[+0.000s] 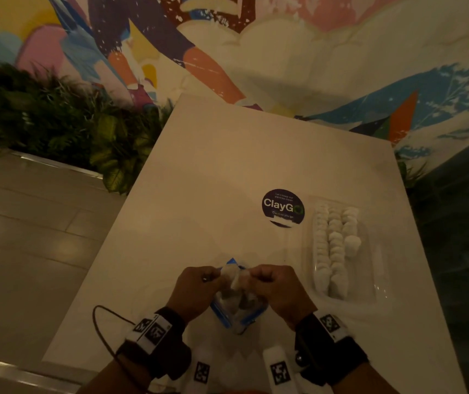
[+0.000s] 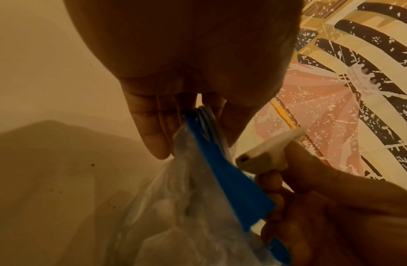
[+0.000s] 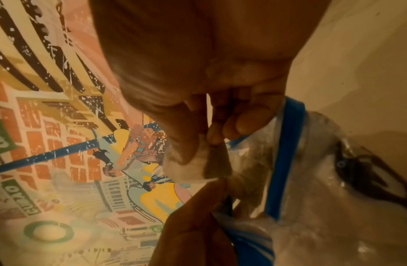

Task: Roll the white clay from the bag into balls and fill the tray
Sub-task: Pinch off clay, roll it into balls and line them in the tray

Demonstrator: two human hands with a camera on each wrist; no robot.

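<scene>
Nearest, at 6 o'clock of the head view: two wrist straps with black-and-white coded tags, a thin dark cable (image 1: 101,331) looped at 7 o'clock.

Just beyond, over the near edge of the white table (image 1: 213,172): clear zip bag (image 1: 234,304) with blue closure strip, held up between both hands, mouth toward 12 o'clock. White clay (image 1: 231,275) lodged at the bag's mouth; further pale lumps dimly seen lower inside.

Left hand (image 1: 196,288) at 9 o'clock of the bag: fingers pressed together, thumb closed against them, pinching the blue strip and the plastic; confirmed in the left wrist view, strip (image 2: 232,172) running out from between the fingertips.

Right hand (image 1: 277,285) at 3 o'clock of the bag: fingers curled into a fist-like grip, thumb and fingertips pinching a piece of white clay (image 3: 191,169) at the bag's rim; same piece seen in the left wrist view as a pale wedge (image 2: 273,149) standing above the knuckles.

Farther, at 2 o'clock of the hands: clear plastic tray (image 1: 375,268), lying flat, apart from the bag. Held three rows of white clay balls (image 1: 335,251), packed touching one another along its left part; third row shorter than the other two.

At 12 o'clock, just left of the tray's far end: round dark sticker (image 1: 283,207) reading "ClayGo".

Farthest: green plants (image 1: 57,109) at 10 o'clock, painted mural wall (image 1: 284,52) behind the table.
</scene>
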